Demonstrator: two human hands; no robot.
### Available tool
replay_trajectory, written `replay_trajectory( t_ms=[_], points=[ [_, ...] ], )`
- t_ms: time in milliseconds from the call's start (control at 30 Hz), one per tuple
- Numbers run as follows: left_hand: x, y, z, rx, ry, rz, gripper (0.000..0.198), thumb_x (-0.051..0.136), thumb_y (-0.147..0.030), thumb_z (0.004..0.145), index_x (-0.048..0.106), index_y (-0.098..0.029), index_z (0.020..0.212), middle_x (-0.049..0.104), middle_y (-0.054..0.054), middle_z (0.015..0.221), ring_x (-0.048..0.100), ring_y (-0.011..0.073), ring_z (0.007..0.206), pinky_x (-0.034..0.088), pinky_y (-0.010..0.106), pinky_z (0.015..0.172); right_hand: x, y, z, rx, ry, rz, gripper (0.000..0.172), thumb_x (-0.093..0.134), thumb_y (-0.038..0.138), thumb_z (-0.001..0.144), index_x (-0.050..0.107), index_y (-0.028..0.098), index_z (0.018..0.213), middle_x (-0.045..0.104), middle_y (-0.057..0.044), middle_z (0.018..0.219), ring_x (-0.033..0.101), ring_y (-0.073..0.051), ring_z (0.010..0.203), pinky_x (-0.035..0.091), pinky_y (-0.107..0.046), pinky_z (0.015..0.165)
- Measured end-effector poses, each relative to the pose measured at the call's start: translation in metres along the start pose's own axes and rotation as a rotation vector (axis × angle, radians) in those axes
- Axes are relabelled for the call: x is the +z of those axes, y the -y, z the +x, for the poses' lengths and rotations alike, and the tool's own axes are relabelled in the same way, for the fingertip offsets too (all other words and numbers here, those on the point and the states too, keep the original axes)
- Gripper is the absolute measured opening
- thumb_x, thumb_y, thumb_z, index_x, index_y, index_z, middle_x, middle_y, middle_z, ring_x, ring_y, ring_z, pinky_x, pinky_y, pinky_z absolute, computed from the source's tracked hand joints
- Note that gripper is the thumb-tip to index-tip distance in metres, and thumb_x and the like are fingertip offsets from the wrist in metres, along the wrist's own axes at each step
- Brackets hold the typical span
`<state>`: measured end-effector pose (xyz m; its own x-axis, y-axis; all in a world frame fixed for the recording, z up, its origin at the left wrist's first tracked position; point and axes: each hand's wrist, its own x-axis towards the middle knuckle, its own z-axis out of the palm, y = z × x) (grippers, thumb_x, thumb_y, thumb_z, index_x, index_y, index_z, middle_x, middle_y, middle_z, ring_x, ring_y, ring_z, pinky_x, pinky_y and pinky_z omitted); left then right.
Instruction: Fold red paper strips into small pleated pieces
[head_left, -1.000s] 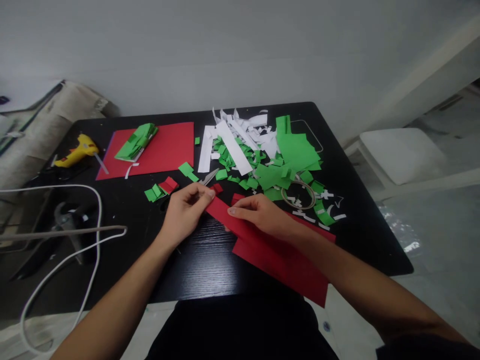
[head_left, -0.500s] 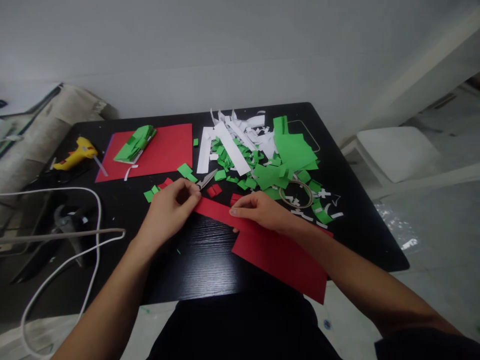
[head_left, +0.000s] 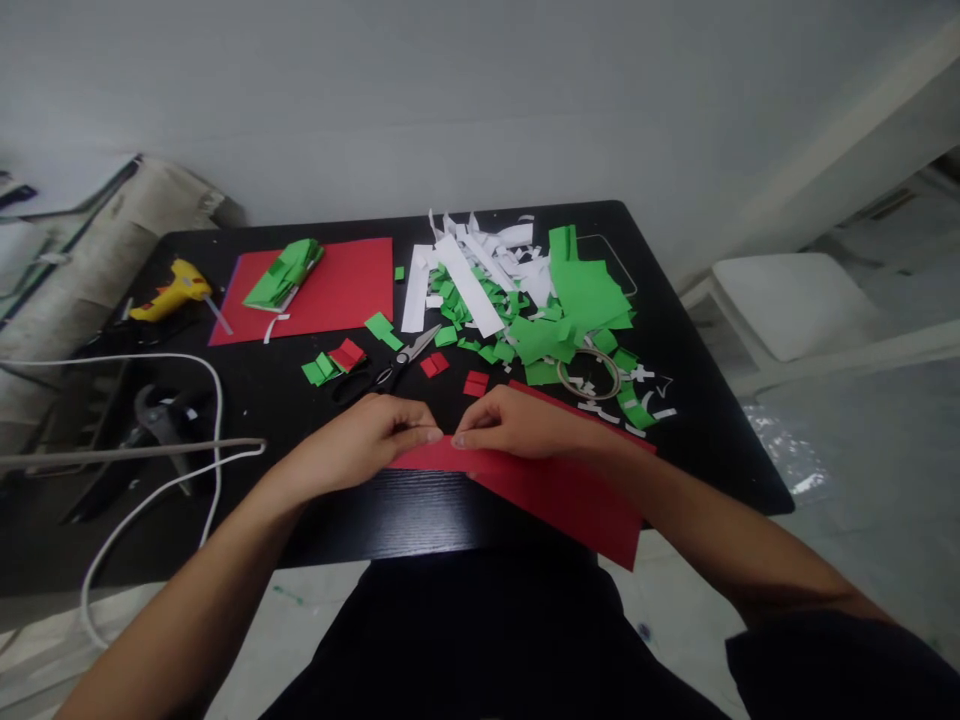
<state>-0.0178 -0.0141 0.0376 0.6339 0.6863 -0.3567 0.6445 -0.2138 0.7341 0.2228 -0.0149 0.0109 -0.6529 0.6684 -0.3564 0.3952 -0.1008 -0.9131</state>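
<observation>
My left hand (head_left: 379, 440) and my right hand (head_left: 517, 425) pinch the upper edge of a red paper strip (head_left: 442, 458), thumbs almost touching. Under my right hand and forearm lies a larger red paper sheet (head_left: 577, 505), its near corner jutting past the table edge. Just beyond my left hand rest black-handled scissors (head_left: 386, 372) with their blades apart. Small folded red pieces (head_left: 475, 384) and green pieces (head_left: 321, 370) lie close by.
Green paper scraps (head_left: 589, 295), white paper strips (head_left: 469, 285) and a tape roll (head_left: 590, 375) cover the back right. At left are a yellow glue gun (head_left: 174, 290), a red sheet (head_left: 352, 285) bearing a green paper bundle (head_left: 285, 275), and a white cable (head_left: 219, 400).
My left hand has moved right and nearer to me along the strip, close to my right thumb. The scissors, partly covered before, now show their handles. The view has shifted slightly.
</observation>
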Motion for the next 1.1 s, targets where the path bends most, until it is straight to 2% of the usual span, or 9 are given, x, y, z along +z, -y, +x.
replay_trajectory(
  t_ms=[167, 500, 600, 667, 767, 800, 867, 967, 1100],
  points=[
    [-0.007, 0.012, -0.013, -0.039, 0.003, -0.108, 0.039, 0.056, -0.047, 0.098, 0.062, -0.019, 0.073, 0.049, -0.004, 0.065, 0.046, 0.0126, 0.060, 0.038, 0.023, 0.057, -0.009, -0.001, -0.009, 0.038, 0.043, 0.008, 0.022, 0.073, 0.038, 0.086, 0.083, 0.018, 0.086, 0.072, -0.001, 0.073, 0.057, -0.013, 0.065, 0.038, -0.026, 0.062],
    [-0.009, 0.022, -0.025, -0.035, 0.048, -0.102, 0.040, 0.055, -0.046, 0.099, 0.061, -0.020, 0.068, 0.050, -0.004, 0.061, 0.047, 0.0129, 0.056, 0.038, 0.022, 0.054, -0.014, -0.010, -0.031, 0.101, 0.007, 0.070, 0.021, 0.073, 0.036, 0.088, 0.081, 0.018, 0.081, 0.074, -0.002, 0.074, 0.061, -0.014, 0.068, 0.045, -0.026, 0.067],
    [-0.002, 0.017, -0.028, -0.023, 0.013, 0.012, 0.032, 0.053, -0.045, 0.101, 0.070, -0.022, 0.086, 0.065, -0.001, 0.072, 0.061, 0.0158, 0.064, 0.046, 0.024, 0.060, -0.011, -0.009, -0.032, 0.117, 0.013, 0.074, 0.021, 0.073, 0.035, 0.088, 0.080, 0.017, 0.081, 0.074, -0.002, 0.072, 0.063, -0.014, 0.066, 0.045, -0.027, 0.065],
    [0.009, 0.011, -0.030, 0.027, -0.092, 0.084, 0.029, 0.057, -0.044, 0.101, 0.069, -0.024, 0.118, 0.076, 0.004, 0.100, 0.072, 0.0205, 0.086, 0.055, 0.029, 0.077, -0.009, -0.008, -0.032, 0.130, 0.011, 0.104, 0.022, 0.073, 0.036, 0.089, 0.078, 0.016, 0.080, 0.073, -0.002, 0.069, 0.063, -0.014, 0.065, 0.046, -0.027, 0.064],
    [0.030, 0.001, -0.033, 0.141, -0.200, 0.282, 0.058, 0.074, -0.053, 0.089, 0.058, -0.023, 0.136, 0.068, 0.012, 0.135, 0.069, 0.0303, 0.116, 0.056, 0.041, 0.097, -0.007, -0.005, -0.033, 0.155, 0.019, 0.192, 0.029, 0.070, 0.037, 0.093, 0.071, 0.016, 0.072, 0.069, -0.001, 0.064, 0.062, -0.013, 0.061, 0.048, -0.027, 0.066],
    [0.036, -0.001, -0.034, 0.176, -0.220, 0.349, 0.063, 0.077, -0.054, 0.087, 0.056, -0.021, 0.137, 0.068, 0.013, 0.134, 0.069, 0.0326, 0.115, 0.057, 0.044, 0.095, -0.007, -0.005, -0.034, 0.170, 0.026, 0.235, 0.032, 0.070, 0.038, 0.093, 0.070, 0.016, 0.071, 0.068, 0.000, 0.062, 0.061, -0.012, 0.059, 0.048, -0.027, 0.066],
    [0.044, -0.002, -0.037, 0.212, -0.297, 0.447, 0.041, 0.065, -0.044, 0.098, 0.059, -0.020, 0.130, 0.069, 0.014, 0.130, 0.070, 0.0323, 0.109, 0.056, 0.047, 0.094, -0.008, -0.004, -0.036, 0.204, 0.032, 0.323, 0.034, 0.072, 0.043, 0.092, 0.069, 0.016, 0.071, 0.065, 0.001, 0.060, 0.060, -0.012, 0.057, 0.049, -0.027, 0.065],
    [0.042, -0.001, -0.041, 0.275, -0.341, 0.436, 0.024, 0.044, -0.027, 0.108, 0.063, -0.020, 0.121, 0.074, 0.011, 0.117, 0.072, 0.0258, 0.100, 0.057, 0.040, 0.088, -0.011, -0.006, -0.038, 0.241, 0.053, 0.389, 0.035, 0.076, 0.048, 0.090, 0.071, 0.017, 0.076, 0.065, 0.002, 0.060, 0.062, -0.013, 0.057, 0.051, -0.029, 0.066],
    [0.027, -0.002, -0.045, 0.216, -0.170, 0.277, 0.026, 0.045, -0.035, 0.110, 0.068, -0.024, 0.112, 0.076, 0.004, 0.099, 0.073, 0.0190, 0.085, 0.054, 0.030, 0.077, -0.010, -0.006, -0.042, 0.107, -0.108, 0.153, 0.036, 0.069, 0.054, 0.094, 0.079, 0.019, 0.094, 0.078, -0.006, 0.088, 0.073, -0.020, 0.083, 0.055, -0.033, 0.080]
  ],
)
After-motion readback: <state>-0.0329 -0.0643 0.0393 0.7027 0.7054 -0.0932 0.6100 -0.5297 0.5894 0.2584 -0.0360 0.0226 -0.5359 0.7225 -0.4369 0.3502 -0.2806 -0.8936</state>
